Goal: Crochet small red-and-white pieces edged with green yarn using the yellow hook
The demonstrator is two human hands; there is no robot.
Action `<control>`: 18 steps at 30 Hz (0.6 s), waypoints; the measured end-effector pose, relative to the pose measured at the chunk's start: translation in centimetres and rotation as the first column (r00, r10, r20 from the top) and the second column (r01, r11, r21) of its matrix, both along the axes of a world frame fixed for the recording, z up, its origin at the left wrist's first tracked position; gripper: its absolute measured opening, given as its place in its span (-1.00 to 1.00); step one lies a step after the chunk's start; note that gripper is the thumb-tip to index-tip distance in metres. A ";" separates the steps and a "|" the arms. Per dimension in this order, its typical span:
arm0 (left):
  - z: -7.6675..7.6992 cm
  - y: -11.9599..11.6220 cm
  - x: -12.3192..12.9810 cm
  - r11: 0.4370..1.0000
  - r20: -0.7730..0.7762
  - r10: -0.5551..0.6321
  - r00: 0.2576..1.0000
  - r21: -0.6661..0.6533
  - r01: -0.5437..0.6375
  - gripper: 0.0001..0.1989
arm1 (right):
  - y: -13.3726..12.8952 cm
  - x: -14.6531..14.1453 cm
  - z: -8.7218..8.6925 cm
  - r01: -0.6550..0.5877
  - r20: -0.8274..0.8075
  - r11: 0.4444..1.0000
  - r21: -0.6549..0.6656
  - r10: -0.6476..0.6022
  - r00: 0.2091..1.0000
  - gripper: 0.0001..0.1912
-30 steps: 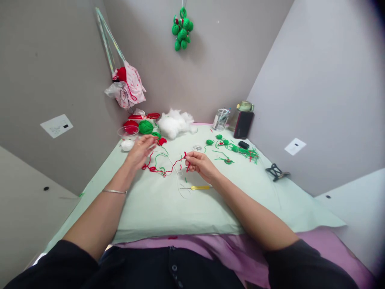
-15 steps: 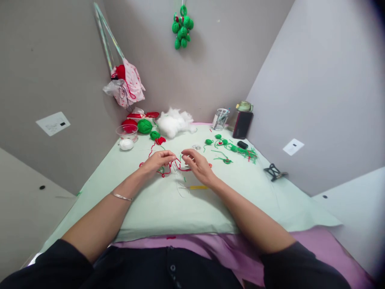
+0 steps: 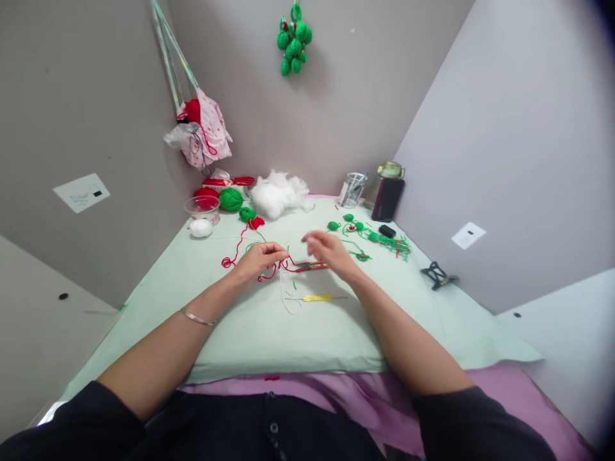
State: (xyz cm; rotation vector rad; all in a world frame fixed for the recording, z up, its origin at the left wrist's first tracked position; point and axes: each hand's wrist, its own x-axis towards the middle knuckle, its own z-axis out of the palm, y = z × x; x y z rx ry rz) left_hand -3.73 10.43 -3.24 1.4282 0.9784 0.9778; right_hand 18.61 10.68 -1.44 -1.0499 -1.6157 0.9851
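My left hand [image 3: 263,259] is closed in a pinch on red yarn [image 3: 291,259] near the middle of the table. Loose red strands trail below and to the left of its fingers. A thin white thread runs from a white ball [image 3: 201,228] toward this hand. My right hand [image 3: 332,251] hovers just to the right, fingers bent and apart, slightly blurred, with no object visible in them. Beneath it lie orange-handled scissors [image 3: 312,265], partly covered by the hand. Closer to me rests a yellow-handled crochet hook [image 3: 317,298] beside loose white thread ends.
White stuffing [image 3: 278,195] sits at the back, beside green yarn balls [image 3: 231,200] and a clear bowl [image 3: 202,207]. Small green crocheted pieces [image 3: 359,226] and yarn scraps lie right. Behind them stand a cup of pens [image 3: 353,191] and a phone [image 3: 388,199]. A black claw clip [image 3: 437,275] is farther right.
My right hand has moved right and slightly up, away from my left hand, uncovering part of the scissors and more of the crochet hook. My left hand has shifted slightly right, still pinching red yarn.
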 end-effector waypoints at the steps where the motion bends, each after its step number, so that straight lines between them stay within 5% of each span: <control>1: 0.0 -0.2 0.1 1.000 0.002 -0.009 1.000 0.000 0.009 -0.68 | -0.5 -0.9 -0.4 -0.073 0.023 0.997 -0.028 0.074 0.997 -0.62; 5: 0.0 -0.1 0.0 1.000 0.031 -0.012 0.999 0.000 0.012 -0.67 | -1.1 -1.8 -0.4 -0.168 -0.009 0.983 -0.068 0.168 0.986 -0.59; 11: 0.0 0.1 -0.3 0.998 0.101 -0.060 0.993 -0.012 0.061 -0.64 | 1.6 3.7 2.7 -0.049 -0.220 0.997 -0.064 0.033 0.975 -0.43; 18: 0.8 -0.4 -0.2 0.989 0.188 -0.139 0.972 -0.027 0.147 -0.69 | -0.7 -1.1 -0.6 -0.333 -0.087 0.895 -0.297 0.322 0.943 -0.59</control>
